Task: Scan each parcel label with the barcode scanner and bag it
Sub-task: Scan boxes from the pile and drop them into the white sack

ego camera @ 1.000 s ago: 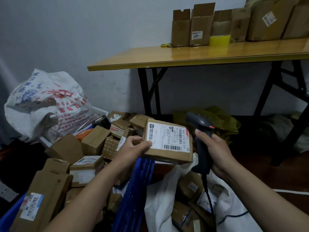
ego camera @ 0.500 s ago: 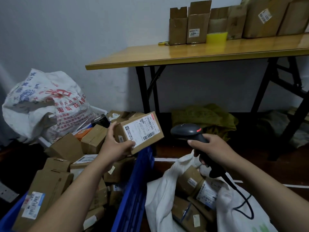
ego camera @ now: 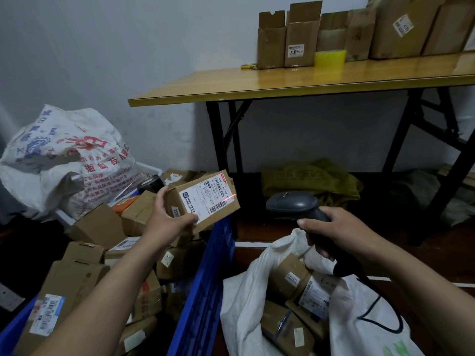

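Blue crate point(ego camera: 205, 291) — many loose parcels point(ego camera: 82, 278) lying in it, seemingly awaiting scanning. Left grip point(ego camera: 167, 222) is clamping a brown cardboard parcel point(ego camera: 208, 201) above the crate's far right corner, its white label point(ego camera: 203, 196) tilted, a red scan line point(ego camera: 228, 198) crossing it. Right grip point(ego camera: 339, 227) is clenching the scanner point(ego camera: 290, 204). White bag point(ego camera: 244, 304) — several bagged parcels point(ego camera: 290, 278) already lying inside.
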